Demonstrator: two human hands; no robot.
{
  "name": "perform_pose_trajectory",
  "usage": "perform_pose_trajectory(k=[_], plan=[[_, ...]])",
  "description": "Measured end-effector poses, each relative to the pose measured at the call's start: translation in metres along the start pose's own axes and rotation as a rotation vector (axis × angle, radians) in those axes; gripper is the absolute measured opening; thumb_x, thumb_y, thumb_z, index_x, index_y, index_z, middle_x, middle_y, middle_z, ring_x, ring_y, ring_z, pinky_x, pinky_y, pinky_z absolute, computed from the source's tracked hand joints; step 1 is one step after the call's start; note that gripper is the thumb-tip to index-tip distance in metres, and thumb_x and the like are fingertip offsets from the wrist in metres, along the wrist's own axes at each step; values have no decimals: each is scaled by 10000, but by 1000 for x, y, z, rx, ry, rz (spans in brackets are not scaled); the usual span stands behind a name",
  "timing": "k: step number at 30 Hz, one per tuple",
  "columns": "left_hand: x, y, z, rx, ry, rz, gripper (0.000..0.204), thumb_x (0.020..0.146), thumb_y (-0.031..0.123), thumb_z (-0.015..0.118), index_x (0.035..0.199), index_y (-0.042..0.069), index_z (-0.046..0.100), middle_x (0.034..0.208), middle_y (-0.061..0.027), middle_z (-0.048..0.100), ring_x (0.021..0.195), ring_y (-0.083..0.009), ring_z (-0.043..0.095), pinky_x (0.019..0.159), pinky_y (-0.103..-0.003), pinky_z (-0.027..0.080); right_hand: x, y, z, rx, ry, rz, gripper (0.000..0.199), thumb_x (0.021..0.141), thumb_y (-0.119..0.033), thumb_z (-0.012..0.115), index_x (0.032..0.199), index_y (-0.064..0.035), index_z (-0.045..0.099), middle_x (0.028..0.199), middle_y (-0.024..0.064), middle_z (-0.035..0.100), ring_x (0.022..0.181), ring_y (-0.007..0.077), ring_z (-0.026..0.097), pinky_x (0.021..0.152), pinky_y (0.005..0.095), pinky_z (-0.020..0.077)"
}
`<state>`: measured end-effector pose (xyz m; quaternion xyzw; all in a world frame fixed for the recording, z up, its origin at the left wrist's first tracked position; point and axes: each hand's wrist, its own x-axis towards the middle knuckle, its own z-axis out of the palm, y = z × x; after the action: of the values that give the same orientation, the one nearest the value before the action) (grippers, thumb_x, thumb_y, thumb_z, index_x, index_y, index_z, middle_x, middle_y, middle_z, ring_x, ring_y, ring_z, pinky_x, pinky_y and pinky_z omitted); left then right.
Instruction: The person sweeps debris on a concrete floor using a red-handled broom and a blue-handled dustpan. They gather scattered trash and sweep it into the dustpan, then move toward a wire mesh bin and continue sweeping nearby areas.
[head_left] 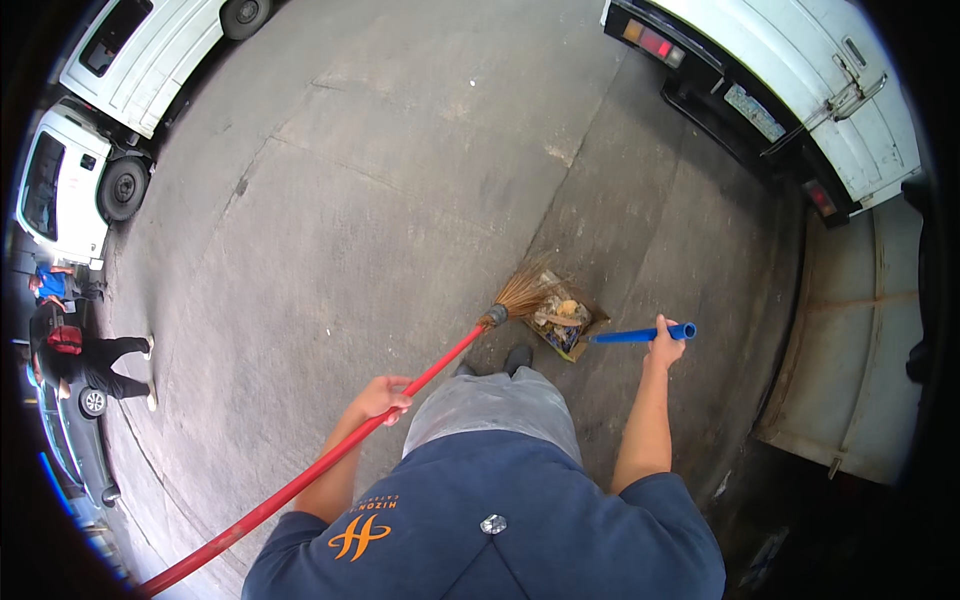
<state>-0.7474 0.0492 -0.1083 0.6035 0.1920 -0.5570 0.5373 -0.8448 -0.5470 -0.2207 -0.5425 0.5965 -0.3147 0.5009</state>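
Just ahead of the shoes (518, 358), in the head view, a dustpan (598, 320) with litter (563, 312) in it sits on the ground (400, 200). It lies forward and to the right of the left hand (385, 397), and to the left of the right hand (665, 342), which is the nearer of the two. The right fingers are wrapped around the blue handle (630, 336) close to its far end; that handle runs roughly crosswise, from the pan out to the right. The left fingers curl around the red stick of the broom (330, 458), whose long axis slants from the lower left up to the right. Its bristles (525, 290) meet the pan's left side in this view; whether they touch the litter or only overlap it, I cannot tell. Farther off, a truck (790, 70) stands ahead on the right, and a person (110, 360) is at the far left.
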Motion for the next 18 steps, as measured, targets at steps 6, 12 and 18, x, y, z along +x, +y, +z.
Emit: perform_pose_trajectory(k=[6, 12, 18], plan=[[-58, 73, -12, 156, 255, 131, 685, 813, -1, 680, 1442, -64, 417, 705, -94, 624, 415, -139, 528, 380, -287, 417, 61, -52, 3, -30, 38, 19, 164, 821, -168, 810, 838, -86, 669, 741, -1, 616, 613, 105, 549, 438, 282, 348], [0, 138, -107, -143, 482, 299, 472, 863, 21, 608, 1318, -75, 526, 653, -59, 594, 424, -125, 521, 361, -287, 408, 87, -73, 31, -32, 74, 53, 159, 831, -174, 804, 865, -104, 665, 771, 2, 619, 617, 104, 550, 456, 270, 354], [121, 156, -86, -65, 487, 86, 343, 851, 26, 602, 1189, -33, 608, 609, -25, 552, 414, -133, 502, 361, -295, 414, 97, -71, 83, 112, 53, 58, 136, 847, -148, 784, 863, -101, 658, 778, 2, 617, 624, 102, 547, 465, 259, 351]])
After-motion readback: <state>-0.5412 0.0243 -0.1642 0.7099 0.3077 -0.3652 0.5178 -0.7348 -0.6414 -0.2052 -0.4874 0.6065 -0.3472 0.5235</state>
